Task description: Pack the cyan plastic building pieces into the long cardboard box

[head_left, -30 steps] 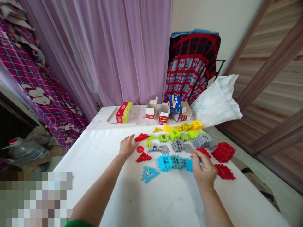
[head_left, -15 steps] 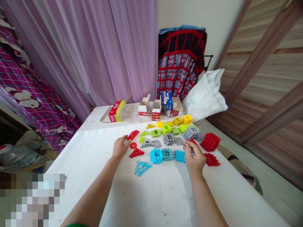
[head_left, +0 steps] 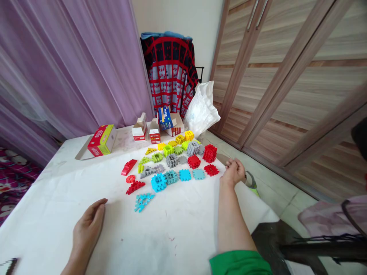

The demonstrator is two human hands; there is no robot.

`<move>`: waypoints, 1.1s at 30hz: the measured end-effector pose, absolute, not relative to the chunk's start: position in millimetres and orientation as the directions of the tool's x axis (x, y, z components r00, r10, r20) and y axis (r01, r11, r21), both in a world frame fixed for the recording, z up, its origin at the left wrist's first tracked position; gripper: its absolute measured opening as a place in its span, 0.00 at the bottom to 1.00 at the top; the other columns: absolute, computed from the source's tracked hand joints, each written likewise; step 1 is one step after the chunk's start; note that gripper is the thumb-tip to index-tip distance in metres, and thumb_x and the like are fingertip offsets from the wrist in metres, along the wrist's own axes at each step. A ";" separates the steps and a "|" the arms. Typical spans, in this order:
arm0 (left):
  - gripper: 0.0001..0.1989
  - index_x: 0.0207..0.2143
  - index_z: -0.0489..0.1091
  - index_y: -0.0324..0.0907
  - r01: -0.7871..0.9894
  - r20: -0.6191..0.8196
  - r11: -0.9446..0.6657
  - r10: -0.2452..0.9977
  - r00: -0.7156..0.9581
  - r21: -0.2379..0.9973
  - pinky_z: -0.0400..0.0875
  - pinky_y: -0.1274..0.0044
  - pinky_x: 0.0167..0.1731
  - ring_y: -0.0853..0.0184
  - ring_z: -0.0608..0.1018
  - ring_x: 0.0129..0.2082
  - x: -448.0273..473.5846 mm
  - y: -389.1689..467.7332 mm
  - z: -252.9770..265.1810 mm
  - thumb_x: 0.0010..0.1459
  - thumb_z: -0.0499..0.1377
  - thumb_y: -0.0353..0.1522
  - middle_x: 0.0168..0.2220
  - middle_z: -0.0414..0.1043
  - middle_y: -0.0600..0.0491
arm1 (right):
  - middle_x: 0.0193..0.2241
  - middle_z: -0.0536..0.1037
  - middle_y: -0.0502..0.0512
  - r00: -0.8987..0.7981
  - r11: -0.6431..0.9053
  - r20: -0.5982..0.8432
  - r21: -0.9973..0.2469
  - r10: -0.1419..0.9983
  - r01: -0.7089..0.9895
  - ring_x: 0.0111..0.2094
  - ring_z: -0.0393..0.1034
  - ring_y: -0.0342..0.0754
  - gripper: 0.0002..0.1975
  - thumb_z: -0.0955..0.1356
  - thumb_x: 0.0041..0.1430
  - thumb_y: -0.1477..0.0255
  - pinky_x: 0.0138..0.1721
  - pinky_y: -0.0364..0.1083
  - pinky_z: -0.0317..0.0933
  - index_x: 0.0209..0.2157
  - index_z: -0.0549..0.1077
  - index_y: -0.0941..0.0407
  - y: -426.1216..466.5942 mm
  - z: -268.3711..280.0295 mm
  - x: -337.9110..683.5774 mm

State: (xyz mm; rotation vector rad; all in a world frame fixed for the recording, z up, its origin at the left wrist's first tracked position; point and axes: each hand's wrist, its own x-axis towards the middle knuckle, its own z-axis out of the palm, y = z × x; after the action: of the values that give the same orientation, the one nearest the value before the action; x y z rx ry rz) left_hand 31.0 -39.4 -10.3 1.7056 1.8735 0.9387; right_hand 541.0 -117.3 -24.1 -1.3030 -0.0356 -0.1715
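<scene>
My left hand (head_left: pixel 88 226) rests on the white tablecloth at the left front, fingers stretched out, with nothing in it. My right hand (head_left: pixel 234 172) is at the table's right edge, its fingers curled; whether anything is inside them is hidden. Nearest to it lies a flat red toothed block (head_left: pixel 211 170), with a red block cube (head_left: pixel 210 153) behind. The front row has a blue block cube (head_left: pixel 158 182), a teal cube (head_left: pixel 171 177) and flat blue pieces (head_left: pixel 185 175). Toward my left hand are a blue triangular piece (head_left: pixel 143 201), a red triangle (head_left: pixel 135 186) and a red disc (head_left: pixel 130 178).
Grey cubes (head_left: pixel 172 160), lime pieces (head_left: pixel 168 150) and yellow pieces (head_left: pixel 180 139) lie in rows further back. Behind them stand opened cardboard boxes (head_left: pixel 155 136) and a white bag (head_left: pixel 202 109). A red and yellow box (head_left: pixel 101 140) is at the back left. Wooden wardrobe doors (head_left: pixel 258 84) rise on the right.
My view has turned right. My left hand has drawn back from the red pieces toward the front left. My right hand has moved right, off the blocks to the table's edge.
</scene>
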 end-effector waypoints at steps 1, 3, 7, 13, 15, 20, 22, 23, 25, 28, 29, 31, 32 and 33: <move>0.21 0.40 0.75 0.50 0.692 0.120 0.014 0.982 -0.146 0.722 0.74 0.69 0.45 0.57 0.79 0.46 30.3 -41.5 -8.8 0.51 0.52 0.49 0.42 0.80 0.54 | 0.33 0.76 0.54 0.987 0.240 0.127 -0.960 -0.099 0.147 0.30 0.72 0.44 0.20 0.62 0.49 0.58 0.24 0.40 0.62 0.40 0.68 0.57 -119.3 -28.0 545.1; 0.20 0.39 0.75 0.50 0.701 0.117 0.015 0.983 -0.140 0.713 0.75 0.69 0.44 0.56 0.79 0.46 30.2 -42.9 -7.0 0.51 0.52 0.48 0.41 0.80 0.54 | 0.31 0.75 0.54 0.988 0.219 0.126 -0.965 -0.092 0.143 0.29 0.71 0.44 0.21 0.61 0.49 0.56 0.24 0.41 0.63 0.39 0.68 0.57 -120.8 -34.6 550.7; 0.19 0.36 0.75 0.50 0.708 0.126 -0.005 0.985 -0.118 0.706 0.75 0.70 0.43 0.57 0.80 0.44 31.2 -40.5 -6.9 0.50 0.52 0.48 0.39 0.81 0.55 | 0.29 0.75 0.53 0.989 0.192 0.123 -0.972 -0.075 0.136 0.28 0.72 0.45 0.21 0.62 0.46 0.57 0.28 0.43 0.66 0.37 0.69 0.58 -114.6 -42.8 550.5; 0.18 0.35 0.75 0.50 0.691 0.116 -0.015 0.988 -0.100 0.723 0.75 0.70 0.45 0.57 0.80 0.43 30.0 -37.9 -11.4 0.49 0.53 0.48 0.39 0.81 0.54 | 0.27 0.78 0.54 0.986 0.142 0.163 -0.976 -0.026 0.165 0.28 0.73 0.47 0.20 0.64 0.45 0.60 0.33 0.47 0.68 0.36 0.73 0.59 -110.6 -46.9 541.8; 0.18 0.34 0.75 0.49 0.675 0.119 -0.031 0.989 -0.084 0.737 0.74 0.71 0.45 0.58 0.81 0.42 29.5 -37.7 -13.8 0.49 0.53 0.48 0.38 0.81 0.54 | 0.27 0.78 0.54 0.985 0.129 0.172 -0.977 -0.010 0.172 0.28 0.73 0.48 0.19 0.64 0.46 0.61 0.33 0.47 0.69 0.36 0.73 0.58 -112.3 -47.2 540.5; 0.19 0.34 0.75 0.48 0.640 0.122 -0.055 0.991 -0.061 0.767 0.74 0.70 0.45 0.58 0.81 0.42 29.4 -37.7 -19.9 0.49 0.52 0.48 0.38 0.81 0.52 | 0.24 0.77 0.53 0.984 0.120 0.178 -0.977 0.017 0.174 0.29 0.74 0.50 0.17 0.65 0.45 0.62 0.34 0.48 0.69 0.34 0.73 0.58 -114.1 -45.6 537.9; 0.18 0.34 0.75 0.48 0.635 0.140 -0.070 0.988 -0.060 0.769 0.74 0.70 0.45 0.59 0.81 0.41 29.5 -38.2 -21.7 0.50 0.52 0.47 0.38 0.81 0.52 | 0.24 0.77 0.53 0.985 0.127 0.172 -0.978 0.029 0.168 0.28 0.74 0.50 0.16 0.65 0.45 0.63 0.35 0.50 0.70 0.34 0.73 0.58 -114.1 -45.7 537.9; 0.18 0.34 0.75 0.48 0.637 0.149 -0.078 0.987 -0.058 0.767 0.74 0.71 0.45 0.59 0.81 0.41 29.5 -38.7 -22.4 0.51 0.52 0.47 0.38 0.81 0.53 | 0.24 0.77 0.53 0.985 0.128 0.172 -0.978 0.032 0.167 0.28 0.74 0.50 0.16 0.65 0.45 0.64 0.36 0.50 0.70 0.34 0.73 0.58 -114.0 -46.4 538.3; 0.18 0.35 0.75 0.48 0.647 0.161 -0.088 0.985 -0.054 0.757 0.74 0.71 0.45 0.59 0.81 0.41 29.6 -39.6 -23.7 0.52 0.51 0.46 0.38 0.81 0.53 | 0.25 0.77 0.53 0.984 0.115 0.177 -0.978 0.029 0.173 0.28 0.74 0.51 0.16 0.64 0.45 0.65 0.37 0.51 0.70 0.35 0.73 0.58 -113.3 -48.8 539.9; 0.18 0.36 0.74 0.47 0.658 0.165 -0.091 0.985 -0.051 0.748 0.73 0.70 0.45 0.60 0.80 0.41 30.3 -39.5 -26.4 0.54 0.51 0.45 0.38 0.81 0.53 | 0.26 0.78 0.55 0.981 0.075 0.192 -0.979 0.021 0.190 0.29 0.75 0.52 0.15 0.64 0.46 0.66 0.37 0.53 0.71 0.35 0.74 0.58 -111.3 -53.7 542.7; 0.17 0.36 0.74 0.47 0.659 0.167 -0.092 0.985 -0.052 0.747 0.73 0.70 0.45 0.60 0.80 0.41 30.5 -38.8 -27.6 0.54 0.50 0.45 0.38 0.81 0.53 | 0.26 0.78 0.55 0.980 0.061 0.199 -0.978 0.024 0.197 0.30 0.75 0.53 0.15 0.64 0.46 0.67 0.37 0.53 0.71 0.35 0.74 0.58 -110.5 -55.0 543.2; 0.17 0.36 0.74 0.47 0.667 0.171 -0.093 0.984 -0.052 0.739 0.74 0.71 0.45 0.61 0.80 0.41 30.5 -35.9 -30.0 0.56 0.50 0.43 0.38 0.81 0.53 | 0.26 0.78 0.55 0.975 0.033 0.221 -0.975 0.031 0.220 0.30 0.76 0.54 0.15 0.63 0.46 0.68 0.38 0.54 0.71 0.35 0.74 0.57 -109.0 -56.0 543.0; 0.16 0.36 0.74 0.47 0.679 0.173 -0.092 0.984 -0.052 0.729 0.73 0.71 0.45 0.61 0.80 0.41 30.2 -33.8 -31.0 0.56 0.50 0.42 0.38 0.81 0.53 | 0.25 0.78 0.55 0.972 0.020 0.233 -0.972 0.033 0.233 0.30 0.76 0.55 0.15 0.63 0.47 0.68 0.39 0.55 0.71 0.35 0.75 0.57 -108.5 -55.8 542.5; 0.16 0.38 0.74 0.47 0.695 0.177 -0.091 0.983 -0.053 0.713 0.73 0.70 0.45 0.61 0.80 0.42 29.7 -31.3 -31.7 0.57 0.50 0.41 0.39 0.81 0.52 | 0.25 0.78 0.55 0.970 0.011 0.241 -0.971 0.031 0.241 0.31 0.76 0.55 0.15 0.63 0.47 0.68 0.39 0.55 0.71 0.35 0.75 0.57 -108.1 -55.1 541.6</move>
State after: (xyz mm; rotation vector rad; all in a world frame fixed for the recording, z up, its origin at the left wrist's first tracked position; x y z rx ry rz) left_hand 29.7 -31.3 -31.7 1.8209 1.7798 0.9476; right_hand 541.6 -108.1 -55.1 -1.5551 -0.2160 -0.1656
